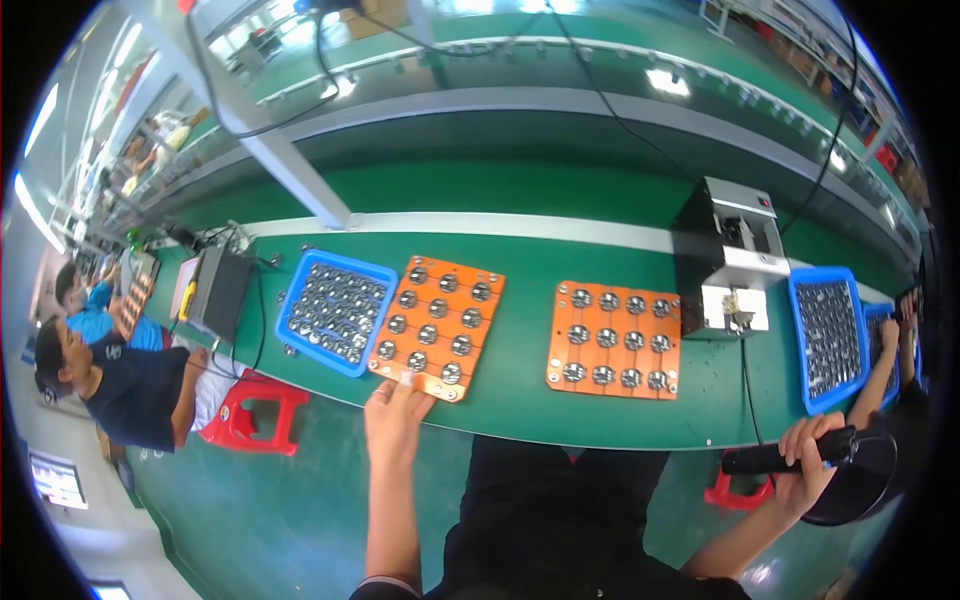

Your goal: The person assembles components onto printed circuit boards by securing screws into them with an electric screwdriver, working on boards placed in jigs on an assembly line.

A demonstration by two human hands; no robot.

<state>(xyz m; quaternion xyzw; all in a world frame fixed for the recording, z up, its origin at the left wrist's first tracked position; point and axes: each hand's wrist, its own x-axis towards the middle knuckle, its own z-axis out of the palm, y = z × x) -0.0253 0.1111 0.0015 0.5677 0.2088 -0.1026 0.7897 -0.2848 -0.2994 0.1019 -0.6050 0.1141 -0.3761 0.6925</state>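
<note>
My left hand (393, 418) pinches the near edge of an orange tray (433, 318), its thumb on top. The tray carries rows of round, dark metallic parts and lies at a slant, overlapping the right side of a blue bin (362, 371) filled with similar small parts. To the right, a second orange tray (612, 356) with rows of the same parts lies flat on the green bench. Off the bench's front edge at the far right, my right hand (806, 462) is wrapped round a black cylindrical tool (752, 460); its exact kind is unclear.
A black-and-white bench machine (737, 235) stands right of the second tray, its cable hanging forward. Beyond it are blue bins (806, 400) of parts and another person's arm (877, 385). At left are a dark box (222, 290), a seated person (135, 390) and a red stool (262, 420).
</note>
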